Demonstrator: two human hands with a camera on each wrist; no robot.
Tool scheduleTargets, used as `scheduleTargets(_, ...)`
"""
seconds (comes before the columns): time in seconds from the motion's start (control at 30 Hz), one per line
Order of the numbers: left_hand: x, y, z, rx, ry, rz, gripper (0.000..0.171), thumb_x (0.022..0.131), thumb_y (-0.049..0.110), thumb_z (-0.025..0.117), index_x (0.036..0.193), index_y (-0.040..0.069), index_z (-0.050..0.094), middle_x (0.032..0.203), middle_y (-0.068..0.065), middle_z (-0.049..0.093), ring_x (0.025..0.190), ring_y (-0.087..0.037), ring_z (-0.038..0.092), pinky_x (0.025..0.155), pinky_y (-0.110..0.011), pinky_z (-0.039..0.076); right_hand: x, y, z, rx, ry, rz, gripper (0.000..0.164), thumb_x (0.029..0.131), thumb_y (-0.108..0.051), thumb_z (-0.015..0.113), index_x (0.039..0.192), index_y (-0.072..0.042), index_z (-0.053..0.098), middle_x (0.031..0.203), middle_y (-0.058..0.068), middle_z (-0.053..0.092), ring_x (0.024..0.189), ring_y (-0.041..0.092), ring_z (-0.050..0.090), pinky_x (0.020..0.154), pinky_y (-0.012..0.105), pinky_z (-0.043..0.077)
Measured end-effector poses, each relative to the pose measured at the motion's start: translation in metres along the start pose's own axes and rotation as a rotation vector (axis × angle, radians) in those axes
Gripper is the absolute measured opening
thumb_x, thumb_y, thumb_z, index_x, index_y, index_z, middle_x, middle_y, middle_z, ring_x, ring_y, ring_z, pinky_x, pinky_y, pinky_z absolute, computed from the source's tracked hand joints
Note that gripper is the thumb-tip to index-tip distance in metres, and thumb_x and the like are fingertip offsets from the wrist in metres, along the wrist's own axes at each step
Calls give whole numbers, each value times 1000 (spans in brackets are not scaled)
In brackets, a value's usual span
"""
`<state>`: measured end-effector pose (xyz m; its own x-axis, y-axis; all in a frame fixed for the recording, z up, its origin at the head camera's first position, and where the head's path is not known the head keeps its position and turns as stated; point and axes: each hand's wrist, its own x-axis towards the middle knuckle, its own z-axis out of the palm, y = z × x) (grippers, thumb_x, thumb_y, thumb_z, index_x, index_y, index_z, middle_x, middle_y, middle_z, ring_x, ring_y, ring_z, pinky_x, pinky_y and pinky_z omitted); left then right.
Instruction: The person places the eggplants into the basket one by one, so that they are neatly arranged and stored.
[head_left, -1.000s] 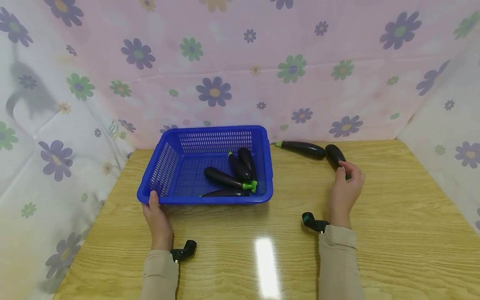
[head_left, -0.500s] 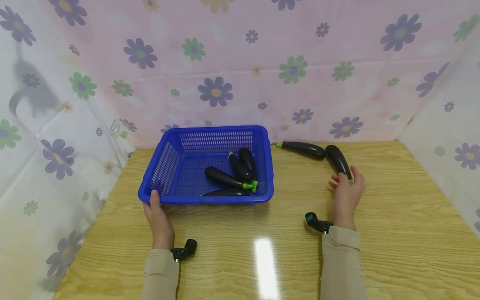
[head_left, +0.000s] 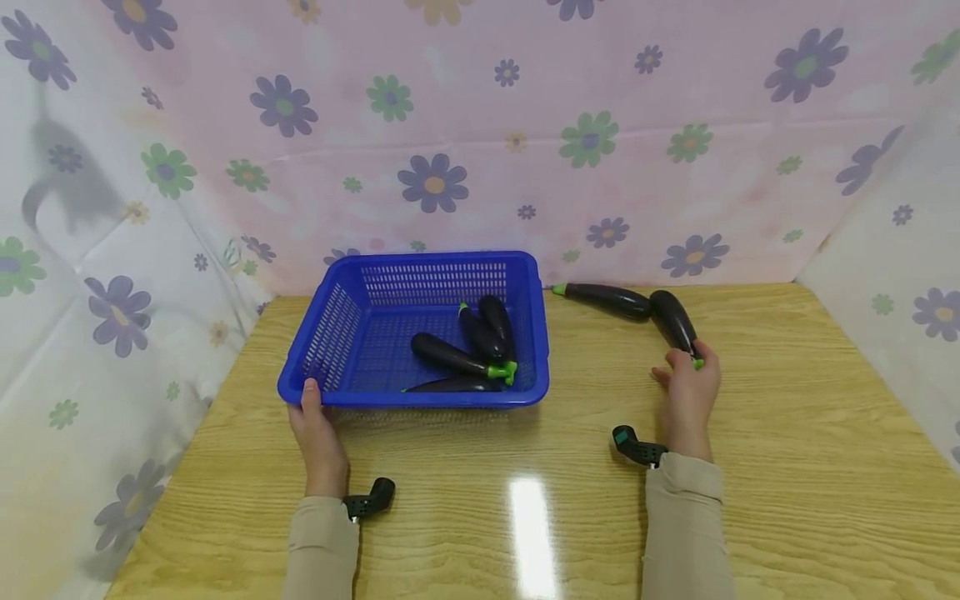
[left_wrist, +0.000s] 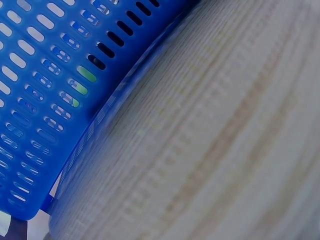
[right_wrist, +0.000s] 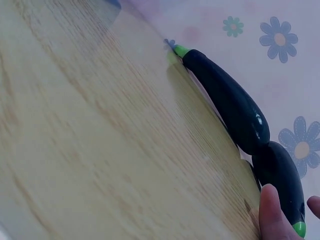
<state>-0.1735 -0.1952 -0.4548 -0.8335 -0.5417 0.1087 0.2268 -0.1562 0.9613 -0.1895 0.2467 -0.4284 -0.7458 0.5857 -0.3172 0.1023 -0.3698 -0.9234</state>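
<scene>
A blue plastic basket (head_left: 412, 400) stands on the left half of the table, with several dark eggplants (head_left: 448, 354) lying in its right part. My left hand (head_left: 318, 442) holds its front left corner, thumb over the rim and the other fingers hidden beneath. The slotted basket wall (left_wrist: 45, 95) fills one corner of the left wrist view. My right hand (head_left: 692, 396) has thumb and forefinger on either side of the green-stemmed end of an eggplant (head_left: 672, 321), which lies on the table. In the right wrist view the thumb (right_wrist: 271, 212) overlaps this eggplant's left side.
Another eggplant (head_left: 606, 301) lies against the back cloth, its round end touching the handled one and its stem towards the basket. A flowered cloth (head_left: 525, 167) rises behind and at both sides of the wooden table (head_left: 585, 467).
My right hand drew back from the middle of the eggplant to its stem end, spread its fingers, then closed around it. The stem end shifted slightly left. My left hand stayed on the basket.
</scene>
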Motion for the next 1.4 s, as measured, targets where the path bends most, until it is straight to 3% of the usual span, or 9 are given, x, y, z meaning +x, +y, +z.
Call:
scheduleTargets(0.13,0,-1,0,0,-8,-1,50,90,40,45,134,19,33,132,-4,39,120,-14,34,102,-24,21,1,0,-1,14,17,12,53,89,-8,45,138,-15,26,138,8,22,74,14,52,70,20,49)
scheduleTargets(0.33,0,-1,0,-3,-4,-9,50,90,40,45,134,19,33,131,-4,40,120,-15,35,102,-24,22,3,2,-1,11,63,-5,49,90,-9,47,136,-14,31,134,2,14,82,13,51,79,22,47)
scheduleTargets(0.6,0,-2,0,-6,-2,9,49,90,39,46,133,19,35,130,-4,41,118,-16,36,100,-24,23,3,2,-1,44,124,-69,41,89,-9,51,128,-16,40,119,-2,21,79,11,49,71,18,47)
scheduleTargets(0.93,0,-2,0,-10,-4,15,47,90,39,46,132,19,36,129,-5,43,117,-17,37,99,-25,24,1,1,0,136,134,-103,35,87,-3,52,121,-10,47,121,-2,26,70,14,50,64,19,47)
scheduleTargets(1.1,0,-3,0,-6,1,23,46,90,38,46,131,18,37,128,-6,44,116,-18,38,98,-25,26,0,2,1,201,129,-96,26,89,-2,48,114,-8,50,110,5,44,63,14,53,56,19,46)
scheduleTargets(1.2,0,-3,0,-5,5,23,46,90,37,45,131,18,37,128,-6,44,116,-18,38,97,-25,26,0,3,1,225,116,-78,24,89,-3,47,112,-8,51,106,9,49,69,14,55,55,20,46)
scheduleTargets(1.4,1,-1,1,-13,0,30,47,90,38,46,132,18,37,129,-6,43,117,-19,38,98,-26,26,0,6,5,225,84,-91,21,89,-4,48,109,-5,55,114,5,44,81,17,58,55,20,47)
